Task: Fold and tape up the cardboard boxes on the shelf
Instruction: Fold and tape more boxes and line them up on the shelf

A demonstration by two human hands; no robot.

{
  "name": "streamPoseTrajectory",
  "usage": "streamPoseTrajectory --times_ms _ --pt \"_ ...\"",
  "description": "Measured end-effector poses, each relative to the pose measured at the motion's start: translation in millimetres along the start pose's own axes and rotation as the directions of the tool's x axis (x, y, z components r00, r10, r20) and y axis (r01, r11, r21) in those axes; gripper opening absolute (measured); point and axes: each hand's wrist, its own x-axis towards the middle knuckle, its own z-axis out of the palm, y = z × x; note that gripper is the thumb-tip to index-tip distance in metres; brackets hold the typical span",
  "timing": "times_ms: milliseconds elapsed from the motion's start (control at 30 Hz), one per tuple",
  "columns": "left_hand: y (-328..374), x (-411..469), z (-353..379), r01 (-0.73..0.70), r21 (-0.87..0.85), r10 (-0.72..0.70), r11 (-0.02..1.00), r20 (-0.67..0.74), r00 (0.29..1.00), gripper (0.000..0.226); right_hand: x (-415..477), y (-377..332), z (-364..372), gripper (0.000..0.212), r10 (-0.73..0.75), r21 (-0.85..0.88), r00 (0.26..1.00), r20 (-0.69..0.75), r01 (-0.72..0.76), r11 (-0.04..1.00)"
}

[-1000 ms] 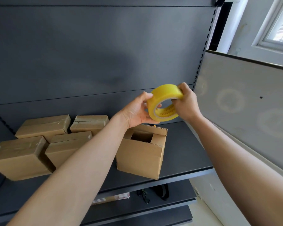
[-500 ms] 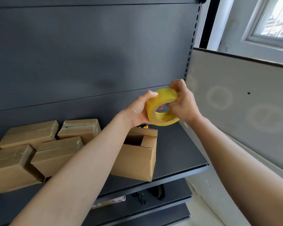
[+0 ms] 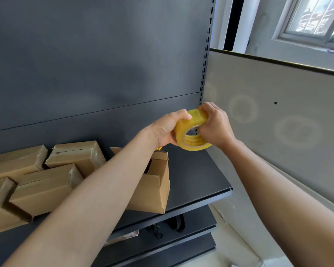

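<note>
A yellow tape roll (image 3: 183,130) is held in the air above the dark shelf (image 3: 197,176), gripped from both sides. My left hand (image 3: 167,130) clasps its left rim and my right hand (image 3: 215,125) wraps over its top right, fingers pressed on the outer band. Below my left forearm an open cardboard box (image 3: 156,187) stands with its top flaps up, partly hidden by the arm. To the left lie several taped boxes (image 3: 77,157) close together on the same shelf.
The shelf's dark back panel (image 3: 104,64) rises behind. A grey partition panel (image 3: 278,122) borders the shelf on the right. A lower shelf (image 3: 181,237) holds black straps and a small package. A small yellow object (image 3: 158,148) peeks behind my left wrist.
Both hands with the tape roll have shifted slightly right and down in view. My right hand has rolled further over the top of the roll. The boxes have slid toward the left edge.
</note>
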Motion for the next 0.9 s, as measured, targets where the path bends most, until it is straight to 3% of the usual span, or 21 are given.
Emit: streamPoseTrajectory --times_ms 267,567,733,900 --pt "-9 18 -3 -0.032 -0.034 0.035 0.999 0.107 0.994 0.009 2 28 -6 0.029 0.009 0.028 0.999 -0.035 -0.008 1.0" --pt "-8 38 20 0.011 0.022 -0.01 1.0 -0.035 0.999 0.02 3 38 -13 0.038 -0.069 -0.008 0.993 0.101 0.07 0.998" --pt "-10 43 26 0.03 -0.028 -0.029 0.999 0.014 0.999 0.019 3 47 -15 0.047 -0.041 0.019 0.994 0.101 0.04 0.999" --pt "-15 46 28 0.018 -0.092 -0.015 0.996 0.039 0.999 0.018 3 56 -14 0.039 0.014 0.075 0.997 0.079 -0.02 0.997"
